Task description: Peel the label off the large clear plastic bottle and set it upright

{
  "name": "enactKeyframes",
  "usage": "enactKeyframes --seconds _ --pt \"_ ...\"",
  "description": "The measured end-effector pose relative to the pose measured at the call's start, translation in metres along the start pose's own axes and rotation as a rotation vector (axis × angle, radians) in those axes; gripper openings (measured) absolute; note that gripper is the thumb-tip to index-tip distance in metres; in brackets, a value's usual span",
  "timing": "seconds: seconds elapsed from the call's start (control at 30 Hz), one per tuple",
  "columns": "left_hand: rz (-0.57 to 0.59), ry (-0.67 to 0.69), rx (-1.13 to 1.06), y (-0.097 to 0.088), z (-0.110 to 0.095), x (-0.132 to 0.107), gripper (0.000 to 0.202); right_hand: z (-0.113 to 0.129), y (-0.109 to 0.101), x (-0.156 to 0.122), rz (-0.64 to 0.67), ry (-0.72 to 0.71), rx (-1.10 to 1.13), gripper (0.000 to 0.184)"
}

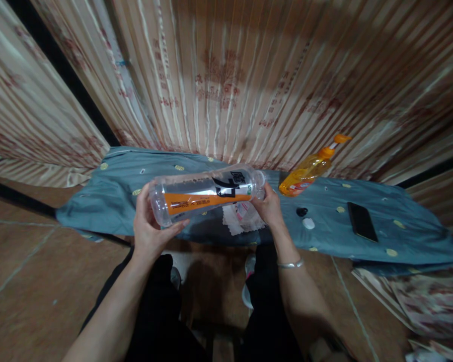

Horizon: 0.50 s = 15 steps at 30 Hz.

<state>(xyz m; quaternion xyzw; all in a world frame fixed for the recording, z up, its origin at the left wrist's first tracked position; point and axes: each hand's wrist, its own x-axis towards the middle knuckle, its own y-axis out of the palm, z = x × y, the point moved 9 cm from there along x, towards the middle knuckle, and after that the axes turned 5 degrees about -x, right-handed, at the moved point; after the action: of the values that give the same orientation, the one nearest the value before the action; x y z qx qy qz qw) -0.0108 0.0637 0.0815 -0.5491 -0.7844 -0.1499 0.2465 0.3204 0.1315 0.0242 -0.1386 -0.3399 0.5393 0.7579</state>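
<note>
I hold a clear plastic bottle (206,195) with an orange, black and white label sideways in front of me. My left hand (149,226) is wrapped round its base end. My right hand (269,207) grips its neck end, fingers closed around the mouth. The bottle hovers above a teal cloth-covered surface (113,196). Under the bottle a small white patterned cloth (238,221) lies on the teal cover.
An orange pump bottle (309,171) stands tilted at the back. A black phone (362,221) lies to the right, with a small black cap (302,211) and a white cap (308,223) nearer. Striped curtains (226,80) hang behind. My dark-trousered legs stand on brown floor tiles.
</note>
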Motion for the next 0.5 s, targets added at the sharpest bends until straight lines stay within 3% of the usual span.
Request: enactKeyframes --seconds 0.5 --pt "-0.003 0.026 -0.009 -0.0013 0.0018 -0.0009 0.096 0.0011 -0.0006 0.0000 -0.026 -0.024 0.014 0.039"
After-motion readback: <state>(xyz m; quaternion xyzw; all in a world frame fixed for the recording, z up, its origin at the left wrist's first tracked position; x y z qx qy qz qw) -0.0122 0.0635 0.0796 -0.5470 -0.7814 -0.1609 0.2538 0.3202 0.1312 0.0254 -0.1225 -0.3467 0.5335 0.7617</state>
